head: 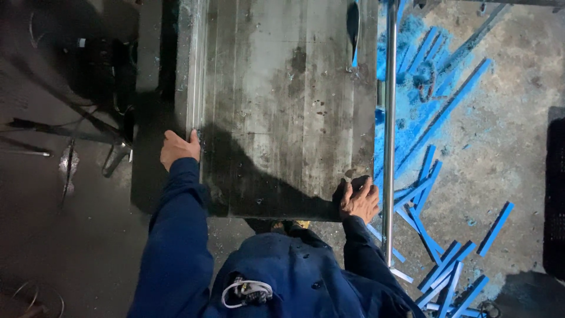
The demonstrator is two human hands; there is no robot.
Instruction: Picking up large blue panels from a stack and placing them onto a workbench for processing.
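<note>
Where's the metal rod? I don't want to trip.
In the head view, the metal rod runs along the grey sheet's right edge, beside the right hand.

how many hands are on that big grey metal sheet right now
2. The left hand grips the grey metal sheet at its left edge; the right hand holds its near right corner beside the metal rod. No other hands show.

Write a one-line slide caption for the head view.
Left hand and right hand grip a grey metal sheet beside blue offcuts.

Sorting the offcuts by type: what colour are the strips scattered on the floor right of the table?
Bright blue strips, some with pale edges, seen in the head view.
</note>
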